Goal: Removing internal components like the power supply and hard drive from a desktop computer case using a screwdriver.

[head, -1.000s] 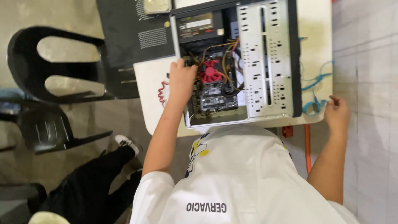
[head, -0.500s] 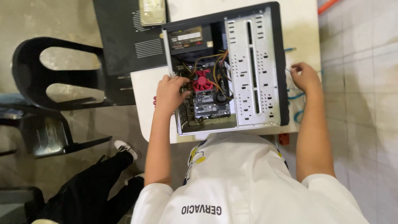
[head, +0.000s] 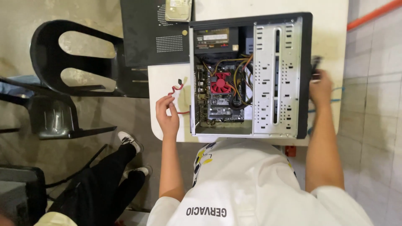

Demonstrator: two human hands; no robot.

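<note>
Computer case [head: 303, 75]: was black outside, with a silver-grey metal panel full of holes.
Fan [head: 220, 83]: was red.
Thin cable [head: 175, 90]: was red, at the table's left edge.
Table [head: 165, 77]: was white.
Side panel [head: 150, 33]: was black.
Chairs [head: 63, 75]: were black.
Shirt [head: 247, 184]: was white with yellow and dark spots.

Even, soft indoor light with weak shadows; the picture is sharp, only the right hand [head: 320, 86] is motion-blurred.
</note>
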